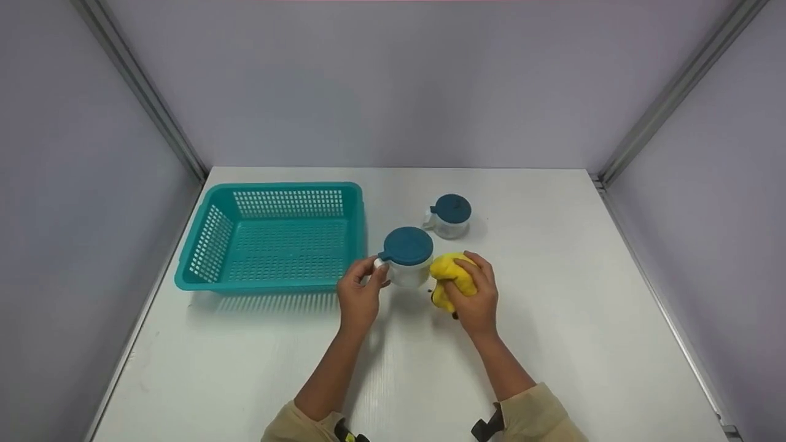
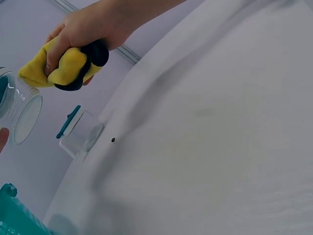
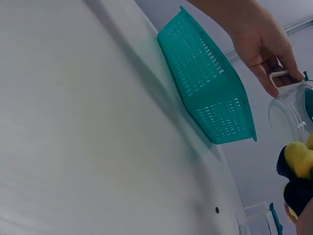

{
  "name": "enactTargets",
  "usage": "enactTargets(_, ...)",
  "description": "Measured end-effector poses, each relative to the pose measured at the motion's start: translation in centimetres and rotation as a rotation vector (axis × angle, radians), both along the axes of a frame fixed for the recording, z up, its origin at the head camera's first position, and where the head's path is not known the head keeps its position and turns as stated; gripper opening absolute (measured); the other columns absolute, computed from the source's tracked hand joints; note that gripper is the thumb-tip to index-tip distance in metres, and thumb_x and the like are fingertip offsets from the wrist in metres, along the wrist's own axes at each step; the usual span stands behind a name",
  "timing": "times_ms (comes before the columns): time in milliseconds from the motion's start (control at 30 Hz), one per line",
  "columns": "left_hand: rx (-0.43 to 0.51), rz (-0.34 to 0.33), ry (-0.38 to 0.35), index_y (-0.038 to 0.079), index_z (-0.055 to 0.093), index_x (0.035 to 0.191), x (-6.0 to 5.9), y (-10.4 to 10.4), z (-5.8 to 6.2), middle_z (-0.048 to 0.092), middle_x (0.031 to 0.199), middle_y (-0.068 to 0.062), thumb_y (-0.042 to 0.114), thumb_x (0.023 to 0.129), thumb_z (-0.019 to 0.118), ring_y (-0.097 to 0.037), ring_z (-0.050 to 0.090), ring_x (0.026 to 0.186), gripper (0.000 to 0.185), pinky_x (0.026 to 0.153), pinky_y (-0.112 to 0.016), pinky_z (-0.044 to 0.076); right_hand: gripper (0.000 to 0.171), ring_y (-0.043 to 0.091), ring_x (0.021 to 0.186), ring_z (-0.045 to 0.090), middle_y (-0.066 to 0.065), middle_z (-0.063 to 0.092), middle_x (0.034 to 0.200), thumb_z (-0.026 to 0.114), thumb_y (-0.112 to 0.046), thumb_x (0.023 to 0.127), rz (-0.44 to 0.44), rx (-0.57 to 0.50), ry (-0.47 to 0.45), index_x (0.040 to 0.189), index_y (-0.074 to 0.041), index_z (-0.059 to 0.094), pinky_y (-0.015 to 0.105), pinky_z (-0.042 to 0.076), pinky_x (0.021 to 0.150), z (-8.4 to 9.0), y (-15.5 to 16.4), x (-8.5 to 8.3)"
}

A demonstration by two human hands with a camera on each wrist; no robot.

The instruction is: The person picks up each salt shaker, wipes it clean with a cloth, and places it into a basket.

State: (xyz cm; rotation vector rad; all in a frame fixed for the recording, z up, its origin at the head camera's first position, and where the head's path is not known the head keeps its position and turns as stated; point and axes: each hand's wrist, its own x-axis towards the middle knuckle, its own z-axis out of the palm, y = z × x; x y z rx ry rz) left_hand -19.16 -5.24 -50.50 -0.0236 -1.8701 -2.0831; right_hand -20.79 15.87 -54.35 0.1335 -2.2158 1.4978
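Observation:
A clear jar (image 1: 409, 274) with a blue lid (image 1: 408, 245) and a white handle is held up off the table. My left hand (image 1: 360, 294) grips it by the handle, as the right wrist view also shows with the left hand (image 3: 266, 46) at the white handle (image 3: 279, 76). Bunched in my right hand (image 1: 480, 301) is a yellow and black cloth (image 1: 453, 279), close against the jar's right side. The left wrist view shows the right hand (image 2: 90, 27) squeezing the cloth (image 2: 73, 66) at the jar's glass (image 2: 24, 115).
Behind stands a second, smaller lidded jar (image 1: 452, 228) upright on the white table (image 1: 583, 319). To the left sits a teal plastic basket (image 1: 288, 286) with perforated sides. A small dark speck (image 2: 113, 140) lies on the table. Grey panels (image 1: 393, 86) enclose the back and sides.

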Motion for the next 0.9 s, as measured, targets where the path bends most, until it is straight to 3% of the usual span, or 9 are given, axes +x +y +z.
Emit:
enactTargets(167,0.037,-0.04,-0.047,-0.004,0.067,0.113,0.0,-0.2,0.3,0.064,0.099,-0.017,0.004,0.094,0.064,-0.02,0.064,0.09,0.02,0.078,-0.039,0.061,0.037,0.014,0.119,0.05,-0.002,0.051,0.138,0.077,-0.01,0.085,0.028,-0.036,-0.008,0.12,-0.017,0.067,0.019,0.044,0.101,0.5,0.5,-0.6)
enactTargets(300,0.058,-0.058,-0.067,-0.004,0.067,0.114,-0.1,-0.5,0.5,0.065,0.1,-0.017,0.003,0.094,0.064,-0.02,0.065,0.091,0.021,0.079,-0.04,0.061,0.035,0.015,0.12,0.05,-0.004,0.051,0.139,0.076,-0.015,0.086,0.062,-0.017,0.006,0.12,-0.019,0.067,0.018,0.045,0.102,0.5,0.5,-0.4)
enactTargets(500,0.017,-0.115,-0.094,0.0,0.068,0.116,-1.6,-1.4,-1.4,0.066,0.104,-0.015,0.007,0.096,0.063,-0.019,0.065,0.096,0.022,0.079,-0.038,0.061,0.034,0.018,0.122,0.051,0.0,0.05,0.139,0.076,-0.013,0.086,0.123,0.064,0.079,0.118,-0.019,0.067,0.017,0.043,0.105,0.0,0.6,0.1)
enactTargets(700,-0.045,-0.235,-0.056,0.002,0.067,0.118,-2.9,-3.0,-2.2,0.064,0.102,-0.016,0.012,0.096,0.064,-0.024,0.067,0.097,0.025,0.075,-0.037,0.062,0.045,0.02,0.123,0.051,0.005,0.051,0.139,0.076,0.002,0.078,0.212,0.183,0.215,0.118,-0.017,0.069,0.017,0.042,0.107,0.6,1.7,0.3)
enactTargets(900,0.015,-0.395,-0.016,0.003,0.068,0.119,-3.7,-4.4,-2.2,0.067,0.109,-0.018,0.016,0.095,0.066,-0.028,0.071,0.095,0.028,0.075,-0.044,0.062,0.046,0.027,0.12,0.054,0.014,0.054,0.135,0.077,0.006,0.072,0.299,0.287,0.382,0.115,-0.012,0.071,0.02,0.041,0.109,2.1,2.1,0.3)
